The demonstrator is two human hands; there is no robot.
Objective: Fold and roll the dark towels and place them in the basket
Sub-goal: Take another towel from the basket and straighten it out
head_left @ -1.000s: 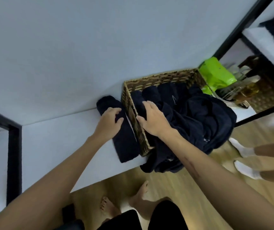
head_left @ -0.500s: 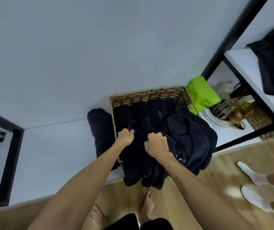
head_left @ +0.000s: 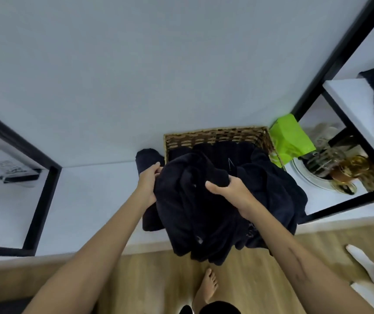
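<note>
At frame centre, left hand and right hand each grip a soft, crumpled dark towel hanging over the front of a rectangular woven wicker basket on the white desk; no writing legible.

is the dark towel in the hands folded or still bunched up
Bunched, not folded: the dark towel hangs in loose crumpled folds from the left hand and right hand.

Matt cloth towel; woven wicker basket
</note>
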